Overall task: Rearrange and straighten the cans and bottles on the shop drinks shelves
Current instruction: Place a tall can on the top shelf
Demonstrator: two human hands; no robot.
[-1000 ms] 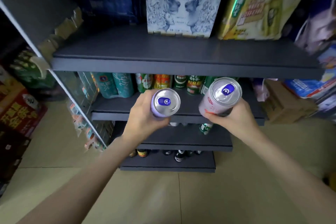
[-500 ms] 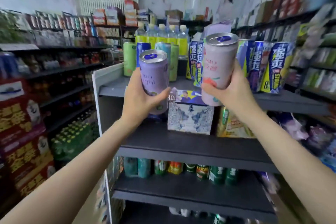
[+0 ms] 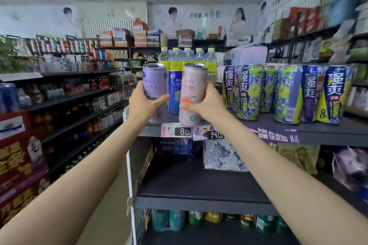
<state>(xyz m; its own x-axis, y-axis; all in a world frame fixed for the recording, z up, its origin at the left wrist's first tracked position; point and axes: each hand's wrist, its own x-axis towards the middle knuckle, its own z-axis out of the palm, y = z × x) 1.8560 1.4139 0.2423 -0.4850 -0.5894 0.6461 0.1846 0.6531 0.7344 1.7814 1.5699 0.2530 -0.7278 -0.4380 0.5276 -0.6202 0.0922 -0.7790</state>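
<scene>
My left hand point(image 3: 144, 104) grips a tall purple can point(image 3: 155, 85), upright, at the left end of the top shelf point(image 3: 322, 128). My right hand point(image 3: 207, 103) grips a tall pink can point(image 3: 192, 87) just to its right. Both cans' bases are level with the shelf's front edge; I cannot tell whether they rest on it. A blue can point(image 3: 173, 93) stands on the shelf behind and between them. Yellow-labelled bottles point(image 3: 187, 57) stand further back. A row of blue-and-green cans point(image 3: 286, 93) fills the shelf to the right.
Price tags point(image 3: 183, 131) hang on the shelf edge under the cans. The shelf below holds boxed packs point(image 3: 225, 155), and green cans point(image 3: 264, 224) line the one beneath. An aisle and more stocked shelves point(image 3: 65, 93) lie to the left.
My view rose from the low shelves to the top shelf. Both hands lifted the cans upward and brought them close together at the top shelf's left front edge.
</scene>
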